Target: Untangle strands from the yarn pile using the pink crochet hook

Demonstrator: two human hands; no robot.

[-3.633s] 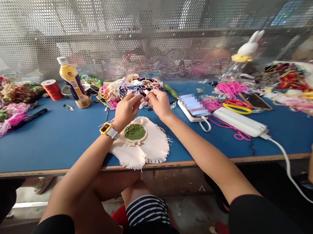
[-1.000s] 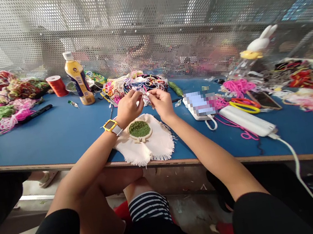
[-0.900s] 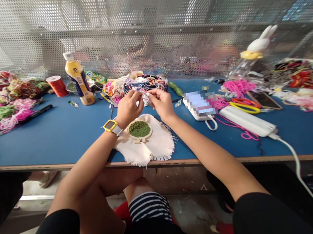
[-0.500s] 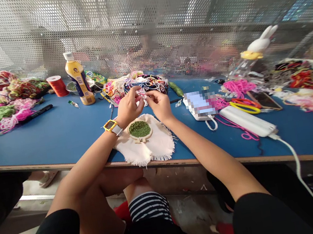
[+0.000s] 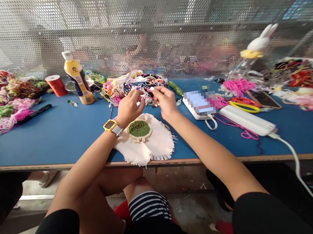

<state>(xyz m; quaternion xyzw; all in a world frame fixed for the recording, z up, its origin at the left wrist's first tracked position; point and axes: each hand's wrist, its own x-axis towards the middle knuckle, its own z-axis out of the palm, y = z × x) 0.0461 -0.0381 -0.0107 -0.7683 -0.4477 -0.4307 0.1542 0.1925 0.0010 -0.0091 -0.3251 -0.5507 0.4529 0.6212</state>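
Your thread (image 5: 147, 96), thin and pale, runs btwn both hands, just above the desk (image 5: 56, 134). Right behind it: tangled cord pile (image 5: 138, 84); bottle (image 5: 77, 79) and red spool (image 5: 57, 85) further left. Hoop (image 5: 139, 129) w/ green stitching sits on cloth (image 5: 149, 144) just below your wrists. Phone (image 5: 199, 103) beside your right hand (image 5: 165, 100). Left hand (image 5: 128, 107) and right both pinched narrow on the thread, near each other.

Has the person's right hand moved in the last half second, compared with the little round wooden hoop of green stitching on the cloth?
Yes. The right hand shifted slightly right, away from the left hand, while the hoop stayed put.
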